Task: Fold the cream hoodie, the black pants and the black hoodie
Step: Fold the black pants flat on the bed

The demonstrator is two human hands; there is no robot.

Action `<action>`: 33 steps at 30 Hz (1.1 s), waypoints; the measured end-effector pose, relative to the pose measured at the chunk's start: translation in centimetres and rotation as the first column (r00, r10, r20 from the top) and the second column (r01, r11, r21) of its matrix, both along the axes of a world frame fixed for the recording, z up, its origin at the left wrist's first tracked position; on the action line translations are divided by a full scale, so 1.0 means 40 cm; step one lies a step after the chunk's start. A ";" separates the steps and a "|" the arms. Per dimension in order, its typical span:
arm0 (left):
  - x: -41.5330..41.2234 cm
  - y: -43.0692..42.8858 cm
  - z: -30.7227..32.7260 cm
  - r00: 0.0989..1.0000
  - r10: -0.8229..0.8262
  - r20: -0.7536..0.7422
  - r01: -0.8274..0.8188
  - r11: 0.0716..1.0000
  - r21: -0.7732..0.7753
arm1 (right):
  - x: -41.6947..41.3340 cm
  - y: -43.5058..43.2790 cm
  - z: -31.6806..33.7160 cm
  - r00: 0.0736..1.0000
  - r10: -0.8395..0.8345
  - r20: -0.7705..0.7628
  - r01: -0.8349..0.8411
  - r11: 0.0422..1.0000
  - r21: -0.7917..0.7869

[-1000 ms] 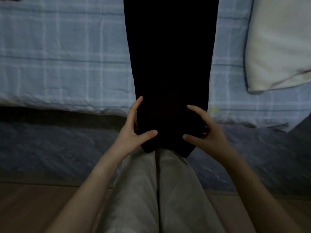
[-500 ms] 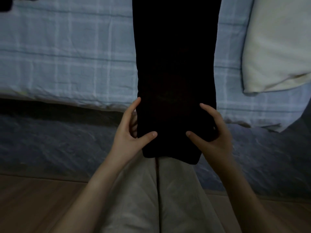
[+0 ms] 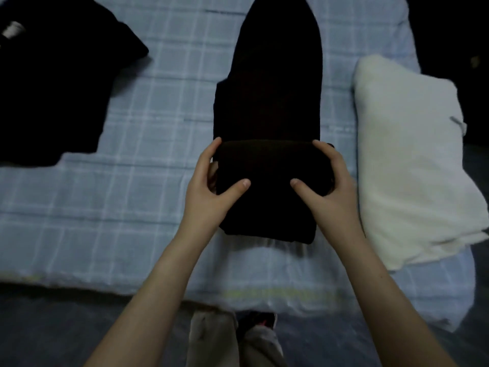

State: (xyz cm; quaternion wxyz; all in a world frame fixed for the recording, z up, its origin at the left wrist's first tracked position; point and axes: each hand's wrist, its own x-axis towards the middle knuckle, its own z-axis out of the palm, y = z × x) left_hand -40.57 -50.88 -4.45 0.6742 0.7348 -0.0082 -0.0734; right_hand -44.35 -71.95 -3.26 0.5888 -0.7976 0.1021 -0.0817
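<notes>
On the bed, centre of view, black pants (image 3: 270,102) lie lengthwise on a pale blue checked sheet (image 3: 132,181), running from near to far. Near end of the pants is turned over onto itself into a thick folded block, fold edge on the far side of the block, just at the fingertips. Rest of the pants stretches flat away toward the far edge of the bed, narrowing at the top of frame.

Left hand (image 3: 209,192) clamps the left side of the folded block: thumb lies on top, fingers wrap the left edge and go under. Right hand (image 3: 328,192) mirrors it on the right side, thumb on top pointing inward, fingers curled around the right edge. Both thumbs rest on the upper cloth, well apart from each other. Both forearms are bare, coming in from the near edge.

Cream hoodie (image 3: 412,160) sits to the right of the pants on the sheet, already a folded stack, layers visible at its near edge; apart from the pants, not touching. Black hoodie (image 3: 53,88) lies at far left, spread out and rumpled, partly cut off by the frame, a small pale mark near its top left corner; well apart from the pants.

Near edge of the bed shows a dark grey mattress side (image 3: 79,327). Below it, the person's light trouser legs (image 3: 232,343), and a dark shoe, too blurred to make out.
</notes>
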 end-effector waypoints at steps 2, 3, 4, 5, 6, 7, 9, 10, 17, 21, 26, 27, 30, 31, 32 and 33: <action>0.063 -0.013 -0.038 1.000 0.015 -0.009 -0.015 1.000 -0.001 | 0.061 -0.012 -0.035 1.000 0.001 -0.022 -0.001 1.000 0.028; 0.088 -0.018 -0.059 1.000 0.018 -0.016 -0.018 1.000 -0.004 | 0.085 -0.017 -0.056 0.999 -0.002 -0.035 0.003 0.999 0.040; 0.106 -0.024 -0.081 1.000 0.019 -0.025 -0.019 1.000 -0.005 | 0.105 -0.020 -0.078 0.999 -0.005 -0.052 0.008 0.998 0.055; 0.119 -0.030 -0.104 0.999 0.019 -0.037 -0.019 1.000 -0.004 | 0.119 -0.022 -0.101 0.997 -0.008 -0.076 0.013 0.997 0.071; 0.128 -0.036 -0.126 0.998 0.018 -0.053 -0.018 1.000 -0.002 | 0.127 -0.023 -0.123 0.995 -0.008 -0.101 0.017 0.996 0.086; 0.134 -0.042 -0.148 0.997 0.013 -0.072 -0.013 1.000 -0.003 | 0.133 -0.023 -0.144 0.992 -0.010 -0.123 0.022 0.995 0.094; 0.146 -0.047 -0.184 0.994 0.001 -0.108 -0.001 1.000 0.001 | 0.142 -0.023 -0.179 0.987 -0.025 -0.158 0.039 0.995 0.088; 0.153 -0.046 -0.197 0.993 -0.005 -0.120 0.006 1.000 0.008 | 0.146 -0.023 -0.191 0.985 -0.036 -0.170 0.050 0.996 0.080; 0.181 -0.037 -0.234 0.987 -0.058 -0.150 0.064 0.997 0.034 | 0.158 -0.017 -0.229 0.978 -0.098 -0.185 0.107 0.994 0.036; 0.181 -0.036 -0.226 0.988 -0.046 -0.149 0.057 0.996 0.069 | 0.158 -0.014 -0.228 0.976 -0.109 -0.191 0.118 0.992 0.033; 0.156 -0.030 -0.197 0.985 -0.061 -0.164 0.071 0.996 0.060 | 0.150 -0.022 -0.230 0.978 -0.086 -0.189 0.091 0.996 0.022; 0.141 -0.028 -0.187 0.985 -0.057 -0.163 0.068 0.996 0.058 | 0.147 -0.021 -0.224 0.978 -0.080 -0.192 0.088 0.996 0.032; 0.078 -0.025 -0.146 0.987 0.025 -0.159 -0.015 0.998 0.068 | 0.126 -0.022 -0.194 0.983 -0.072 -0.167 0.093 0.989 0.116; 0.055 -0.023 -0.135 0.985 0.056 -0.161 -0.046 0.997 0.066 | 0.111 -0.023 -0.183 0.985 -0.070 -0.157 0.097 0.980 0.176; 0.033 -0.021 -0.126 0.984 0.075 -0.163 -0.065 0.996 0.067 | 0.090 -0.022 -0.171 0.986 -0.063 -0.154 0.100 0.965 0.243; 0.013 -0.019 -0.118 0.983 0.083 -0.166 -0.072 0.995 0.071 | 0.067 -0.019 -0.161 0.986 -0.052 -0.159 0.098 0.948 0.301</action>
